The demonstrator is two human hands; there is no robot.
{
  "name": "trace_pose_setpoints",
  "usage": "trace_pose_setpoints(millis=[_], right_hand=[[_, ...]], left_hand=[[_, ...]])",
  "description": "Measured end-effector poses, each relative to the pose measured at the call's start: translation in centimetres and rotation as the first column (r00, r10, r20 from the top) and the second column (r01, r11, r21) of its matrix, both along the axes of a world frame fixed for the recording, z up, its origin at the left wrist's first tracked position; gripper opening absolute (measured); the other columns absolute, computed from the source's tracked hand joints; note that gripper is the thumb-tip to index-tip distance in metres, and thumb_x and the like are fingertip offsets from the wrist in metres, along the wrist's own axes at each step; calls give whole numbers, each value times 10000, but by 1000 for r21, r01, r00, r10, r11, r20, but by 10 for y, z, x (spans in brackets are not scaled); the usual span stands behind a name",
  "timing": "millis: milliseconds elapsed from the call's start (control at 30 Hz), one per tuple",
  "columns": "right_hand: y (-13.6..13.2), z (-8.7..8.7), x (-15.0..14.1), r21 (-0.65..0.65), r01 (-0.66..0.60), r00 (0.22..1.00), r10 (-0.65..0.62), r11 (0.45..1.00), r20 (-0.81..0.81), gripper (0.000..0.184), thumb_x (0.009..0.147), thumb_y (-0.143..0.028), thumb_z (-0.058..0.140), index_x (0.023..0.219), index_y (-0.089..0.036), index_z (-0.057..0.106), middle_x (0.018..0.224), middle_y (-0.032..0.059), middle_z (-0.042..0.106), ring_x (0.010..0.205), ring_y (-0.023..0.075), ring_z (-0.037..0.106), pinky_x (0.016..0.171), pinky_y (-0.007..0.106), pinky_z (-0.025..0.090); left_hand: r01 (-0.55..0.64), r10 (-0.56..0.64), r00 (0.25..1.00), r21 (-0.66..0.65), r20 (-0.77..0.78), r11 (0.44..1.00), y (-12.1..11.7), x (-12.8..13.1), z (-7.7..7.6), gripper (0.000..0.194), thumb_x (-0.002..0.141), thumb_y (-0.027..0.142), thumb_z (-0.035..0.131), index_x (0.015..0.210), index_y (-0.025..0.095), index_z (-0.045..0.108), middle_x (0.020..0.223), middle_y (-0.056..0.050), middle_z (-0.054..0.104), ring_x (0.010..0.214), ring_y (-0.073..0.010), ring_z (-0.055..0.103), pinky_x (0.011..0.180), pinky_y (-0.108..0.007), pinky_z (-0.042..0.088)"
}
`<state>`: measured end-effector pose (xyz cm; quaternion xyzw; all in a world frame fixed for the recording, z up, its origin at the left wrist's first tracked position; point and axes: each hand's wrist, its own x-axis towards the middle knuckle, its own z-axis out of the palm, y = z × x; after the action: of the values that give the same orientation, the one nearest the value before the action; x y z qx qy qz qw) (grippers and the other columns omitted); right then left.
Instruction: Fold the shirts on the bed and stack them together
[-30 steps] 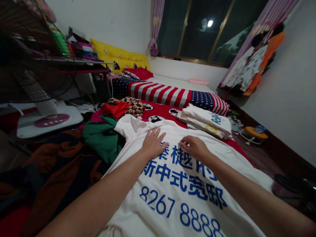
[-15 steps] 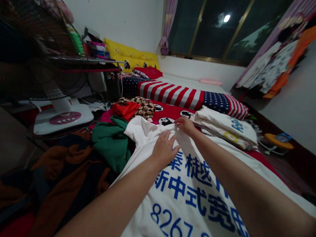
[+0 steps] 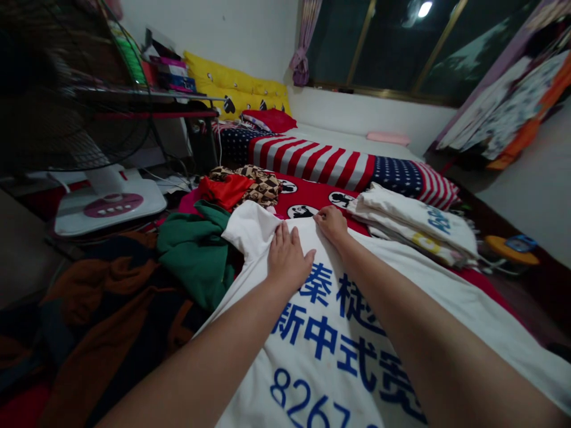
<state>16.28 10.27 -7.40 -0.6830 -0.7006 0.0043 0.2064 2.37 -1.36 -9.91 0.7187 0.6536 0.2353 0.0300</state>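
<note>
A white T-shirt (image 3: 307,351) with blue Chinese characters and digits lies spread out in front of me, one sleeve bunched toward the upper left. My left hand (image 3: 289,252) rests flat on it near the collar, fingers stretched out. At the far edge of the shirt, my right hand (image 3: 332,224) has its fingers pinched on the collar fabric. Beside the shirt on the left lies a crumpled green garment (image 3: 196,252). To the right of my right hand sits a stack of folded white shirts (image 3: 414,223).
Beneath the clothes is a red patterned sheet (image 3: 307,193). Brown-and-navy clothing (image 3: 116,297) heaps at left, near a fan base (image 3: 111,202). Behind stands a bed with a stars-and-stripes cover (image 3: 312,160). A small orange stool (image 3: 511,249) stands at right; clothes (image 3: 513,107) hang above.
My left hand has slid slightly up and left, and now lies flatter near the collar. My right hand's fingers have closed on the shirt's edge. The view has shifted a little.
</note>
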Motion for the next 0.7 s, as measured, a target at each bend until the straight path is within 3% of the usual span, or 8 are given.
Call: trace_pose_setpoints(millis=[100,200,300,367,433,567,700], right_hand=[[-22,2,12,75,-32,999,34,997,-28,373,867,-390,524,1136,-150,619,1222,139,603,1139,276,534,935,387,434],[-71,6,36,158,-214,977,213,964,26,423,891,-392,505,1220,-133,568,1305,160,558,1216,275,497,1023,405,385],[-138,7,69,15,-355,921,347,935,176,469,898,-449,488,1279,-180,536,1390,142,499,1286,296,444,1073,505,319],[-181,7,93,-104,-337,912,352,936,210,480,898,-486,470,1289,-216,534,1417,130,477,1322,319,407,1069,573,298],[-218,8,115,-139,-270,943,290,953,160,486,900,-504,440,1275,-214,549,1417,139,475,1307,314,435,1055,535,354],[-278,15,143,-61,-154,988,153,986,-15,451,888,-521,426,1202,-240,589,1344,119,547,1214,277,542,1012,426,453],[-333,26,135,-14,-234,969,232,972,-86,339,875,-502,483,1105,-308,638,1303,88,579,1171,267,578,972,420,497]], left_hand=[[4,-4,1000,-17,-23,1000,0,0,0,753,861,532,440,1431,51,334,1535,-191,245,1424,-334,192,1157,-441,192],[6,-7,999,-33,-42,999,0,1,1,759,870,533,420,1437,38,322,1540,-199,227,1431,-329,171,1163,-436,172],[11,-14,998,-49,-61,999,0,1,2,758,880,524,410,1438,21,315,1540,-213,214,1433,-332,160,1166,-428,156],[26,-29,997,-51,-70,998,0,-1,3,743,885,516,411,1433,23,325,1538,-215,218,1432,-335,159,1165,-429,158],[52,-55,996,-48,-67,997,1,-3,4,700,885,505,428,1418,57,367,1537,-199,235,1430,-338,163,1160,-437,166],[140,-140,990,-9,-5,990,1,-9,5,558,875,461,486,1347,164,486,1482,-138,366,1395,-306,270,1143,-441,216],[290,-289,956,-8,46,957,2,-12,9,474,864,397,535,1275,160,558,1436,-146,420,1360,-283,334,1140,-442,222]])
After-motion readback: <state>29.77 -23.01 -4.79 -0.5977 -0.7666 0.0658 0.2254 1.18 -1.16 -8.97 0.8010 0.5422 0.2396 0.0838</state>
